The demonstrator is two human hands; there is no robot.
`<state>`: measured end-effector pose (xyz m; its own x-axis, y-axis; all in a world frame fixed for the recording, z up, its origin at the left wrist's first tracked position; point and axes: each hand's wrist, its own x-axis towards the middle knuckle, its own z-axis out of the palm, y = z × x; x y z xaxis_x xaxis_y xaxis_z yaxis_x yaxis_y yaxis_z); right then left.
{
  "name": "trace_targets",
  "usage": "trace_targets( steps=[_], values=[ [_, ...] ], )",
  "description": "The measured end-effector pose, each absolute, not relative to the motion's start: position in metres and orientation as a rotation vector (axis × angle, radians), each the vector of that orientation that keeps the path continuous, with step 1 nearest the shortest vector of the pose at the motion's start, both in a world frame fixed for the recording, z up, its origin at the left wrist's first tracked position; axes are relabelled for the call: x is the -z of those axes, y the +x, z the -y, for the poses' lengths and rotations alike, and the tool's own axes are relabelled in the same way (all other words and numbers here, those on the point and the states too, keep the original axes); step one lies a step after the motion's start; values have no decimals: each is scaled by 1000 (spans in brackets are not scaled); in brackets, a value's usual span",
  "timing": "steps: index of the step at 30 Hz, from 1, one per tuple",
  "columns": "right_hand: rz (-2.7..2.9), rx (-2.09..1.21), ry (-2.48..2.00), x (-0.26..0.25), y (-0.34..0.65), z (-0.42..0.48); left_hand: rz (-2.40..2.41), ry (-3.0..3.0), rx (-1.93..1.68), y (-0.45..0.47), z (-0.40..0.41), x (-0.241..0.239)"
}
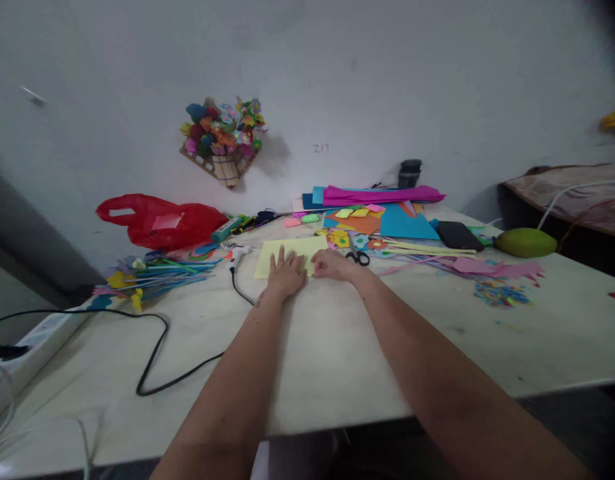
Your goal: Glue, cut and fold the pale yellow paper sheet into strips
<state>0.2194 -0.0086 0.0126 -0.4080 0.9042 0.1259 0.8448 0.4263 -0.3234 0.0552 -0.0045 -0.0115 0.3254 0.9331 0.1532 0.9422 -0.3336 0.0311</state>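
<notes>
A pale yellow paper sheet (282, 252) lies flat on the table (337, 347). My left hand (286, 275) rests on it palm down with the fingers stretched out. My right hand (332, 265) sits at the sheet's right edge, its fingers curled and pressed down on the paper. Small black-handled scissors (358, 256) lie just right of my right hand. A white glue gun (238, 254) with a black cord (157, 347) lies left of the sheet.
Coloured paper sheets (382, 208) and cut scraps (497, 280) cover the far and right side. A red plastic bag (162, 220), coloured sticks (157, 273), a power strip (32, 340), a black phone (460, 235) and a green fruit (526, 242) stand around. A paper-flower basket (222, 140) hangs on the wall.
</notes>
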Motion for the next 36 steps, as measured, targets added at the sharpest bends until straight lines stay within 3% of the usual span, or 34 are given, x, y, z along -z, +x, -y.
trace_targets(
  steps=[14, 23, 36],
  values=[
    [2377, -106, -1669, -8, 210, 3, 1502, -2497, 294, 59, 10, 11],
    [2465, -147, -1612, -13, 225, 4, 1623, -2566, 236, 62, 6, 13],
    [2427, 87, -1532, -9, 217, 1, 1597, -2463, 337, 62, 7, 14]
  ],
)
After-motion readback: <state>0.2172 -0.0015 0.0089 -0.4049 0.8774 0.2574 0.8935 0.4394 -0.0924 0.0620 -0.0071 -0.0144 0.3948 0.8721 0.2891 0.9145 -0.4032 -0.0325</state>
